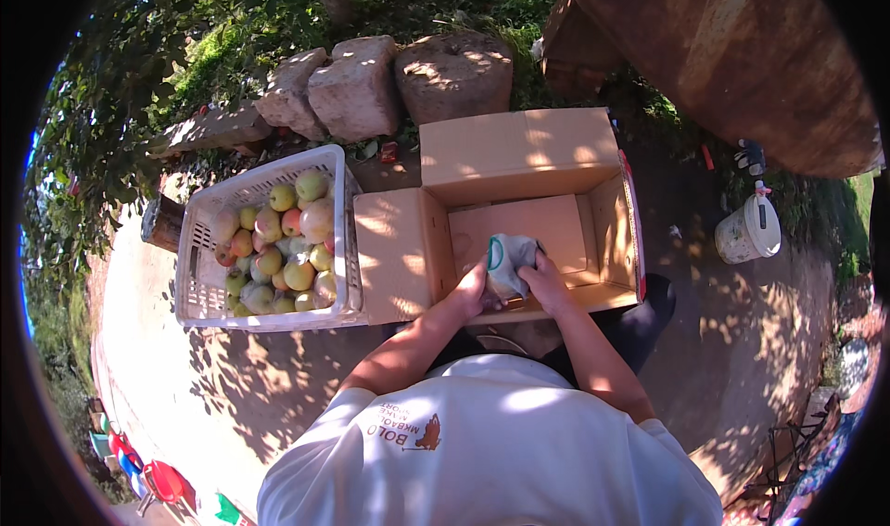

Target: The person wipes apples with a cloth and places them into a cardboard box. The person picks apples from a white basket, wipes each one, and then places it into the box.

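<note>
A pale cloth-like item with a green edge is held between both hands above an open cardboard box. My left hand grips its left and lower side, and my right hand grips its right side. What the item is, and whether anything is inside it, I cannot tell. The box's side flap lies folded out to the left, next to a white plastic crate. Apples, green, yellow and reddish, fill much of the crate, some of them in thin clear wrapping. The box shows flat cardboard on its bottom.
Stone blocks and a round stone stand behind the box and crate. A lidded white bucket stands at the right, below a large rusty metal surface. A log end is left of the crate.
</note>
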`<action>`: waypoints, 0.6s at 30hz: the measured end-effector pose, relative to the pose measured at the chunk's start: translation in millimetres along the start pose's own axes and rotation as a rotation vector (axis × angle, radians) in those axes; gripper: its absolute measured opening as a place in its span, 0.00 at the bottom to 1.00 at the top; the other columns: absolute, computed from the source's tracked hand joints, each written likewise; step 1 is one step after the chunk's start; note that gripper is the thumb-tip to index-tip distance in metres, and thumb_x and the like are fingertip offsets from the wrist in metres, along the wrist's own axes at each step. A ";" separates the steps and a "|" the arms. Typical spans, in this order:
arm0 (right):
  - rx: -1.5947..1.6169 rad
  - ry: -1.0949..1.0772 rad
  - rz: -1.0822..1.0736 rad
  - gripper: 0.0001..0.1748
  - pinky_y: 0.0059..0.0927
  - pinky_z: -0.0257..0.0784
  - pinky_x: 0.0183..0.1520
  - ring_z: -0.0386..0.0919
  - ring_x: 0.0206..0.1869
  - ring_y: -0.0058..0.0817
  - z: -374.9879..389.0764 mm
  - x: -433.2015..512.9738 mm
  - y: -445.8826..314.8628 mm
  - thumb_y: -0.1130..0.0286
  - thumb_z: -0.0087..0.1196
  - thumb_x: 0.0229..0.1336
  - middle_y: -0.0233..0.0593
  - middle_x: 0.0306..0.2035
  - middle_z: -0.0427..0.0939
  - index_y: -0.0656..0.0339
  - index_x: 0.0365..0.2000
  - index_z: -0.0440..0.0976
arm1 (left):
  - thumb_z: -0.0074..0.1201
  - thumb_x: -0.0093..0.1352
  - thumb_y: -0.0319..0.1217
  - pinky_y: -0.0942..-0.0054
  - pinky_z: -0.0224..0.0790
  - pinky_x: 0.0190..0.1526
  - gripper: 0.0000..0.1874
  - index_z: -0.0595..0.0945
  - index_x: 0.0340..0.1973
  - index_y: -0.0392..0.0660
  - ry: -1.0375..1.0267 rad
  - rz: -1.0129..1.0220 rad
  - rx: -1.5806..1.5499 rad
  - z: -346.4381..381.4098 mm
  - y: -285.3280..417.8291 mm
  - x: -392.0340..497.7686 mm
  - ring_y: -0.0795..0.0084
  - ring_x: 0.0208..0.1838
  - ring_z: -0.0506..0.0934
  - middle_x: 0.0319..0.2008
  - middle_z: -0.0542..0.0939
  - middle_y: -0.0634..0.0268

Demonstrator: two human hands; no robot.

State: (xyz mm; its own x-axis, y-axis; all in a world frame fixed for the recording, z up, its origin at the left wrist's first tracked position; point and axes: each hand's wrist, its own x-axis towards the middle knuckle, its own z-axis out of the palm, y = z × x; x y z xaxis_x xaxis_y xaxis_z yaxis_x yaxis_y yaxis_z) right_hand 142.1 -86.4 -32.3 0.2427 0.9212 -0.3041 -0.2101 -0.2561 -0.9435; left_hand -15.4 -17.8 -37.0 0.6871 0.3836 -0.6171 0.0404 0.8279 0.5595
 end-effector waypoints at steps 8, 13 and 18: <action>-0.617 0.206 -0.450 0.11 0.40 0.74 0.37 0.79 0.33 0.47 1.2 -28.2 -17.2 0.67 0.53 0.52 0.51 0.30 0.79 0.66 0.32 0.74 | 0.38 0.71 0.55 0.72 0.67 0.21 0.27 0.79 0.40 0.44 0.260 0.211 0.330 17.6 -2.9 -26.3 0.71 0.22 0.77 0.27 0.80 0.62; -1.020 0.228 -0.492 0.14 0.46 0.74 0.34 0.78 0.30 0.51 -5.5 -55.7 -20.4 0.60 0.54 0.53 0.50 0.28 0.79 0.63 0.29 0.74 | 0.43 0.70 0.54 0.72 0.69 0.24 0.24 0.79 0.46 0.48 0.235 0.348 0.391 6.9 -5.2 -36.6 0.73 0.31 0.77 0.34 0.80 0.66; -1.388 0.078 -0.539 0.20 0.44 0.75 0.42 0.79 0.37 0.44 -6.3 -87.4 -28.1 0.53 0.55 0.52 0.49 0.31 0.79 0.61 0.28 0.77 | 0.43 0.71 0.50 0.72 0.72 0.32 0.24 0.76 0.53 0.47 0.247 0.360 0.406 9.8 -7.4 -48.5 0.72 0.38 0.77 0.42 0.79 0.64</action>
State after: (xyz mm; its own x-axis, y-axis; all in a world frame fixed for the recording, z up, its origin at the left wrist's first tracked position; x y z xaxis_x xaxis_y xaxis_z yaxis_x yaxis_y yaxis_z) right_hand 132.8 -161.5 19.9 0.0541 0.9873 0.1493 0.9547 -0.0074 -0.2974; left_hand -41.9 -46.6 -5.7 0.5222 0.7353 -0.4321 0.1435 0.4236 0.8944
